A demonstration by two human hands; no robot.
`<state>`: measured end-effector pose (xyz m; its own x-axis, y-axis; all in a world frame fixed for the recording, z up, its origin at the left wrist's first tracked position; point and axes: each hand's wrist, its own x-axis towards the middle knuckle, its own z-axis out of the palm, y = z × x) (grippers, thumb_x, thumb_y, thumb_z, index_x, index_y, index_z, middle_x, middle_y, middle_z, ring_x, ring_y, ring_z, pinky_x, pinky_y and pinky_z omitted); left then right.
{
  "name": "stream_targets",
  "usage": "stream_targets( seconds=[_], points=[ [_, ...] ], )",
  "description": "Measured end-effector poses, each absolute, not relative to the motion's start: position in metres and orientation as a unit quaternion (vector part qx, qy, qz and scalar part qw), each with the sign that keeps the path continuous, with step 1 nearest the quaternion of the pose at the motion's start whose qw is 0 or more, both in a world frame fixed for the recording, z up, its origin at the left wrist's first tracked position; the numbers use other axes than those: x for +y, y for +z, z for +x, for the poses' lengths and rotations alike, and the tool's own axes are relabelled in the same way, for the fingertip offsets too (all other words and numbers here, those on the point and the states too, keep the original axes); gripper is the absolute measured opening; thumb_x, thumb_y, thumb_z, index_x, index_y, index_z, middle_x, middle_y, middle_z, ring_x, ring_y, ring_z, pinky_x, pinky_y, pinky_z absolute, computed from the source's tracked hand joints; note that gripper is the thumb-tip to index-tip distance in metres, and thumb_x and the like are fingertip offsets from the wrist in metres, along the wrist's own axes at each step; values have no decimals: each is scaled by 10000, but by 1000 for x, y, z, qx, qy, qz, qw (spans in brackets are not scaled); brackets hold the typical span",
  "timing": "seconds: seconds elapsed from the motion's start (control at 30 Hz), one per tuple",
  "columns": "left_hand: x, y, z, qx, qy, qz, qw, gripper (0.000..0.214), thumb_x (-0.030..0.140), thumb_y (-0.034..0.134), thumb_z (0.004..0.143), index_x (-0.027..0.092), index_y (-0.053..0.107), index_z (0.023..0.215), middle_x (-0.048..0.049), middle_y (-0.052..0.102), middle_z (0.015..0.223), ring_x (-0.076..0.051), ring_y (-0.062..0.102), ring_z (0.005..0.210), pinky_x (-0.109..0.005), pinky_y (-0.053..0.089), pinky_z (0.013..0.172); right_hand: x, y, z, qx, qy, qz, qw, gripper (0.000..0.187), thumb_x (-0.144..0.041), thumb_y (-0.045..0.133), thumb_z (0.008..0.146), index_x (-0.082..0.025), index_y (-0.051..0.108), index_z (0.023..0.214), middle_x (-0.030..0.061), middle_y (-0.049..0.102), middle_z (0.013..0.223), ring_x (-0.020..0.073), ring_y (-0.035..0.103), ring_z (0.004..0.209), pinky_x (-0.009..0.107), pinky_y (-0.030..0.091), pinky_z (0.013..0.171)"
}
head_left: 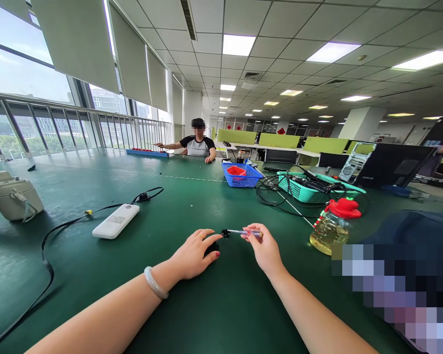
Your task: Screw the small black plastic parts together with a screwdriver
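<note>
My left hand (197,253), with a pale bangle on its wrist, is curled over a small black object (211,248) on the green tabletop. Its kind is not clear, since the fingers partly cover it. Just past the fingertips is a small black part (225,233), and I cannot tell whether it joins the object under the hand. A slim screwdriver (239,231) lies level, its metal shaft reaching left to that part. Its clear handle is pinched between the thumb and fingers of my right hand (266,250).
A white power bank (116,221), a black strap (46,260) and a beige flask (15,196) lie left. Right stand a red-lidded bottle (330,228), a blue basket (240,177) and a teal basket (302,189) with cables. Across the table sits a person (197,143).
</note>
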<state>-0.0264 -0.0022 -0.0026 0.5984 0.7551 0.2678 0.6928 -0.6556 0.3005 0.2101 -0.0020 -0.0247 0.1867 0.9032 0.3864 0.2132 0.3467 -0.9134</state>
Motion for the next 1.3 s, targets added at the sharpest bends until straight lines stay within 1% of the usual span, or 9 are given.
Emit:
stream_targets(
  seconds=[0.17, 0.33, 0.43, 0.53, 0.63, 0.73, 0.93, 1.07, 1.3],
  points=[
    [-1, -5, -24, 397, 154, 899, 104, 328, 333, 447, 935, 291, 543, 1247, -36, 501, 1381, -234, 432, 1283, -426, 310, 1124, -4, -22, 207, -556, 309, -486, 600, 332, -521, 640, 793, -222, 596, 931, 84, 705, 992, 242, 704, 861, 426, 537, 870],
    [4, -5, -25, 475, 164, 861, 79, 289, 259, 428, 922, 262, 565, 1177, -36, 591, 1267, -232, 492, 1202, -438, 359, 1064, -4, -21, 206, -550, 331, -484, 594, 349, -527, 648, 781, -225, 585, 945, 78, 699, 995, 237, 702, 850, 434, 527, 884],
    [6, -4, -27, 542, 162, 823, 64, 290, 274, 432, 911, 239, 566, 1167, -56, 603, 1247, -246, 486, 1208, -457, 351, 1051, -7, -20, 204, -552, 344, -478, 591, 377, -549, 650, 773, -224, 583, 951, 76, 697, 993, 232, 702, 842, 427, 527, 881],
    [6, -3, -28, 562, 162, 808, 72, 348, 362, 483, 885, 241, 547, 1206, -64, 581, 1286, -262, 447, 1251, -479, 311, 1075, -12, -16, 200, -559, 363, -467, 581, 400, -570, 661, 760, -216, 591, 935, 78, 700, 975, 233, 703, 834, 416, 532, 866],
    [4, -3, -29, 533, 166, 825, 88, 488, 471, 501, 868, 288, 473, 1320, -55, 530, 1353, -276, 393, 1293, -507, 267, 1098, -17, -13, 195, -564, 385, -446, 578, 417, -580, 677, 745, -208, 596, 915, 77, 706, 928, 230, 706, 788, 406, 548, 824],
    [3, -4, -28, 494, 160, 850, 93, 520, 522, 494, 867, 353, 447, 1356, -45, 509, 1361, -287, 379, 1288, -527, 248, 1098, -19, -10, 193, -547, 385, -426, 609, 420, -572, 685, 745, -202, 591, 920, 65, 708, 873, 214, 703, 714, 400, 560, 780],
    [2, -6, -28, 457, 150, 872, 94, 396, 496, 473, 896, 395, 538, 1273, -45, 532, 1256, -277, 420, 1215, -541, 252, 1081, -13, -10, 204, -466, 367, -422, 685, 403, -526, 710, 731, -196, 569, 914, 43, 707, 796, 188, 682, 617, 392, 575, 706],
    [0, -6, -26, 446, 152, 876, 98, 315, 463, 453, 917, 388, 593, 1189, -34, 546, 1180, -255, 447, 1168, -531, 257, 1078, -8, -13, 208, -441, 371, -432, 694, 384, -492, 724, 718, -194, 563, 900, 37, 709, 772, 180, 676, 592, 376, 577, 671],
    [-3, -4, -23, 456, 148, 873, 87, 273, 388, 416, 944, 347, 617, 1124, -29, 549, 1152, -230, 482, 1112, -496, 294, 1063, -10, -14, 206, -456, 375, -426, 685, 372, -485, 717, 728, -194, 569, 907, 31, 707, 763, 176, 674, 584, 367, 575, 662]
  ],
)
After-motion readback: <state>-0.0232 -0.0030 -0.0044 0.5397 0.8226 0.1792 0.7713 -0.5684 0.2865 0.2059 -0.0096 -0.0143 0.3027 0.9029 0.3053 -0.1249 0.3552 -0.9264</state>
